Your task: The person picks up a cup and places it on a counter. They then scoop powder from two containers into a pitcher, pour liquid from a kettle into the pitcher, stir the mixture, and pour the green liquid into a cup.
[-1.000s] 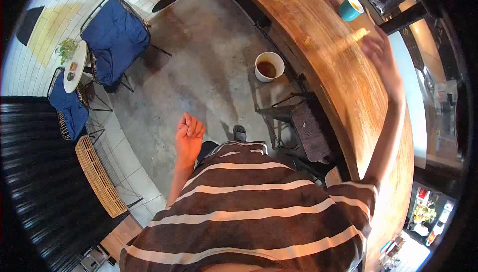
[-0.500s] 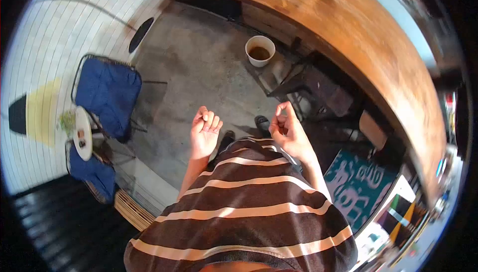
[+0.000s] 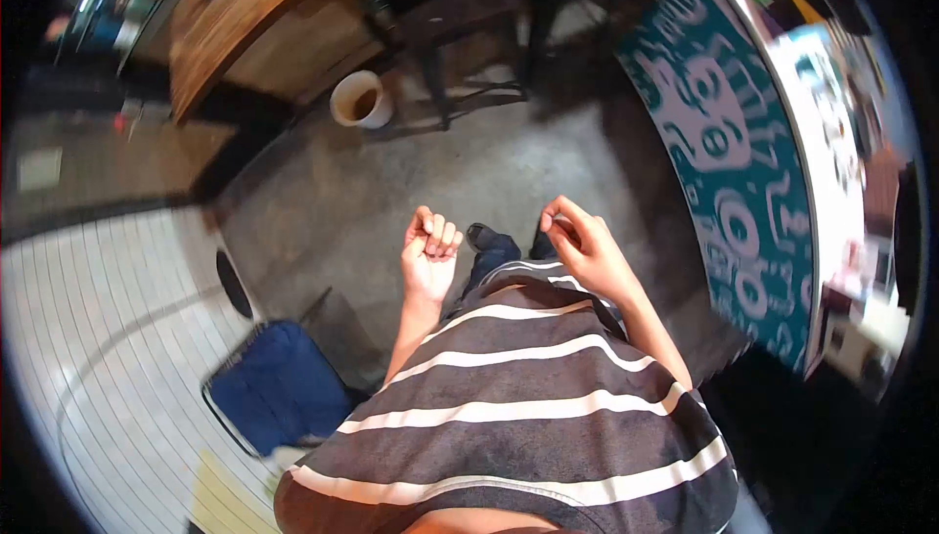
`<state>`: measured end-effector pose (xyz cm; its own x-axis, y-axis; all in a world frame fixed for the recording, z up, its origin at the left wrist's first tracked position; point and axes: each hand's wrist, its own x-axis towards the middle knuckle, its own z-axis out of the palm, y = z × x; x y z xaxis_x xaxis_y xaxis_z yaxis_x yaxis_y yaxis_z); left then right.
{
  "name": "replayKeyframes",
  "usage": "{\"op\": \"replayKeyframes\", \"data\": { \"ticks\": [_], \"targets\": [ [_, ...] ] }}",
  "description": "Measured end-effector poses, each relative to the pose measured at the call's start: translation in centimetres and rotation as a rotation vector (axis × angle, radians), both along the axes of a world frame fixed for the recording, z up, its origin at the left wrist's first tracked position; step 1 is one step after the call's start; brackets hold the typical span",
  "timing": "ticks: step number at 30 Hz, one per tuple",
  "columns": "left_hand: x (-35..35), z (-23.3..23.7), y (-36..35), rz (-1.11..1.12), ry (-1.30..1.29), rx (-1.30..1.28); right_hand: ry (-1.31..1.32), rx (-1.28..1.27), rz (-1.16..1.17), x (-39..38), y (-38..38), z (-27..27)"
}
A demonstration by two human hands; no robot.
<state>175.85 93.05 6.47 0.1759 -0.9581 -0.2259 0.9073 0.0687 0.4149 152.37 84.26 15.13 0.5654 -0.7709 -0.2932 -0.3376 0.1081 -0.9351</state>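
Note:
My left hand (image 3: 428, 255) is held in front of my striped shirt (image 3: 528, 368), palm partly turned up, its fingers curled in and nothing visible in them. To its right hovers my right hand (image 3: 585, 245), back of the hand showing, with the fingers bent in towards the thumb; no object shows there. Both hands are in the air above the concrete floor (image 3: 391, 177), apart from each other and touching nothing. My shoes and dark trousers (image 3: 494, 250) appear between them.
A white bucket (image 3: 344, 102) with brown contents stands ahead on the left, below a wooden counter (image 3: 220, 21). Dark stools (image 3: 460, 30) stand beside it. A teal patterned panel (image 3: 729, 143) fronts a counter on the right. A blue chair (image 3: 279, 382) is at lower left by the white wall.
My view has turned to the right, so the bucket, wooden counter and blue chair shift in view and the teal panel comes fully in. Both hands stay raised, fingers still curled.

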Motion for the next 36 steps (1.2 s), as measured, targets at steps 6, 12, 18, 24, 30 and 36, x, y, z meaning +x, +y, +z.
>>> {"op": "replayKeyframes", "data": {
  "ticks": [6,12,18,24,30,36],
  "targets": [
    [-5.0,3.3,0.2,-0.456,-0.11,-0.081,-0.112,-0.152,-0.412,-7.3,11.3,0.5],
    [-20.6,3.6,0.5,-1.104,-0.18,-0.169,0.009,-0.207,-0.694,-20.8,21.9,-0.5],
    [-39.8,0.1,8.1,-1.394,-0.224,-0.207,-0.046,-0.137,-1.063,-32.8,37.6,-1.5],
    [-54.0,-1.0,15.1,-1.643,-0.426,-0.204,-0.02,-0.147,-1.371,-41.4,48.1,-1.0],
    [-64.8,-2.9,16.4,-1.758,-0.35,-0.126,-0.106,-0.176,-1.548,-49.8,52.1,-2.8],
    [-82.0,-3.3,20.4,-1.828,-0.063,-0.085,-0.103,-0.11,-1.578,-61.4,52.0,-2.2]
  ]
}}
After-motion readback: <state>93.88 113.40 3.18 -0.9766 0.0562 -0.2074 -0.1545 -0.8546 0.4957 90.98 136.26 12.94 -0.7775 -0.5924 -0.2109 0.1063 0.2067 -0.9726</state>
